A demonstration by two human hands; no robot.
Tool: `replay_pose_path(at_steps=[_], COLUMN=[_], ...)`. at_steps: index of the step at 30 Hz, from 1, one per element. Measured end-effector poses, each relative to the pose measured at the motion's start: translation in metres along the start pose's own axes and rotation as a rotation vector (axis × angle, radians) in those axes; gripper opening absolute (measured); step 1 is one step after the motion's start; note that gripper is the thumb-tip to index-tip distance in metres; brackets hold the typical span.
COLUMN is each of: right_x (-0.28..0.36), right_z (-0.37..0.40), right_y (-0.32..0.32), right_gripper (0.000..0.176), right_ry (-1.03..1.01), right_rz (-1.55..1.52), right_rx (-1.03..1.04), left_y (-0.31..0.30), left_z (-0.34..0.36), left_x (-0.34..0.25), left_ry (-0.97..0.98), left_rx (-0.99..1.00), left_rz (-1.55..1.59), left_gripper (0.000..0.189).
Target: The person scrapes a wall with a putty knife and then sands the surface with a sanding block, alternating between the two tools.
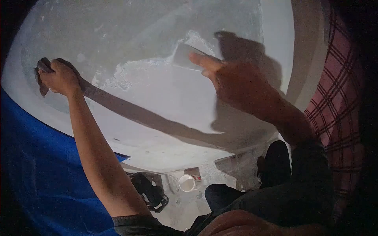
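My right hand point(240, 84) grips a putty knife point(184, 57), one finger stretched along its broad flat blade. That blade lies against the wall point(141, 94), at the border between grey plaster and a smooth white coat. Rough white filler edges show left of the blade. Over at the far left, my left hand point(61, 78) is closed around a dark tool point(45, 65) close to the wall; a dark pointed part shows below the fingers, and its exact kind is hard to make out. Both arms cast long shadows on the wall.
A white bucket point(188, 183) stands on the stained floor below. Beside it is a black framed object point(149, 190), perhaps a chair. Blue sheeting point(43, 169) hangs at the left, red checked cloth point(334, 90) at the right. My knees point(220, 196) are bent beneath me.
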State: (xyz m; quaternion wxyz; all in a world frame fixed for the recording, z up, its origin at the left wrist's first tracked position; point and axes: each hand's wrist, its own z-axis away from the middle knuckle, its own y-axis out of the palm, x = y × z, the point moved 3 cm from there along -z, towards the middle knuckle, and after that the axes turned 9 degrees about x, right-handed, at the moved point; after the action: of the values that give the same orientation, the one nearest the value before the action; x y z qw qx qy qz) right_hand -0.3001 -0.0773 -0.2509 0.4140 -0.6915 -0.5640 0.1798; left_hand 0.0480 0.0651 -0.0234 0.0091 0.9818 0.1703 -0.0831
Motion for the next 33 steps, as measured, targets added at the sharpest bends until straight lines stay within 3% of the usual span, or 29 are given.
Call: replay_pose_path(at_steps=[3,7,9,13,15,16,18,27,30,33], right_x=[0.003,0.001,0.001,0.008,0.005,0.006,0.009,0.005,0.001,0.004], right_z=[0.002,0.002,0.001,0.004,0.006,0.006,0.003,0.005,0.007,0.004], right_y=[0.002,0.002,0.006,0.003,0.005,0.001,-0.007,-0.007,-0.004,-0.012], right_gripper=[0.049,0.046,0.044,0.042,0.043,0.043,0.045,0.042,0.042,0.043], right_ry=[0.035,0.124,0.007,0.064,0.018,0.024,0.149,0.061,0.014,0.064], right_rz=[-0.018,-0.091,-0.143,-0.139,-0.170,-0.170,-0.236,-0.119,-0.056,-0.075], right_rx=[-0.003,0.115,-0.106,-0.030,-0.185,-0.182,0.014,-0.050,-0.091,-0.011], left_y=[-0.002,-0.009,-0.007,0.000,-0.001,-0.001,0.001,-0.009,-0.008,-0.008], left_z=[-0.002,0.000,0.005,-0.002,-0.004,-0.003,-0.006,0.000,-0.004,-0.009], left_x=[0.000,-0.018,-0.018,0.000,0.002,0.002,0.005,-0.019,-0.013,-0.007], left_ry=[0.079,-0.001,-0.035,0.017,0.016,0.033,0.049,0.000,0.080,0.045], left_rx=[-0.070,-0.021,0.053,-0.045,-0.063,-0.052,-0.037,-0.012,-0.040,-0.061], left_rz=[-0.014,-0.040,0.011,-0.036,-0.033,-0.004,0.028,0.011,0.076,-0.024], left_gripper=[0.072,0.070,0.069,0.064,0.064,0.065,0.066,0.063,0.062,0.060])
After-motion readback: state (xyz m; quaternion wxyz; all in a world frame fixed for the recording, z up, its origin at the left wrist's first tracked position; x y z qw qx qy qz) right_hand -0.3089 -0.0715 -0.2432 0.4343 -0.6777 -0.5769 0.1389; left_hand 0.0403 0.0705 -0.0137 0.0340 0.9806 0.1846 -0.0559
